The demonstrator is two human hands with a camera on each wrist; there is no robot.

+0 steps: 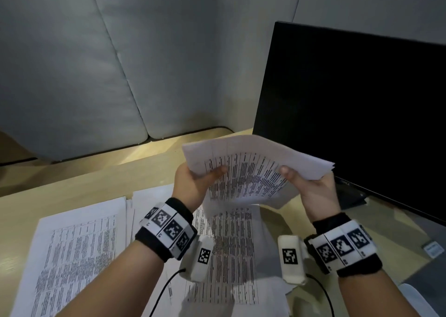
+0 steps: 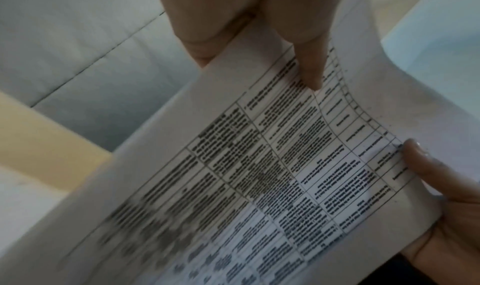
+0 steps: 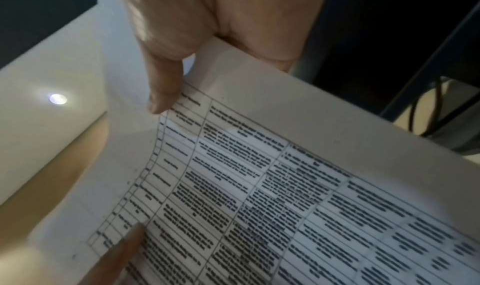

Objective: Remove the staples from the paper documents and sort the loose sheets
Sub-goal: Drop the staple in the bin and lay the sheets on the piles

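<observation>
A: Head view?

B: The left hand [image 1: 193, 184] and right hand [image 1: 311, 186] each pinch a side of a printed sheaf [image 1: 253, 172], lifted above the desk [image 1: 72, 184], before a dark monitor [image 1: 350, 111]. More sheets [image 1: 77, 244] lie flat below.

A: Left wrist?

B: Thumb on top, fingers [image 2: 197, 22] behind the sheaf [image 2: 233, 176].

A: Right wrist?

B: Same pinch; the thumb [image 3: 163, 88] presses the sheaf [image 3: 311, 197].
</observation>
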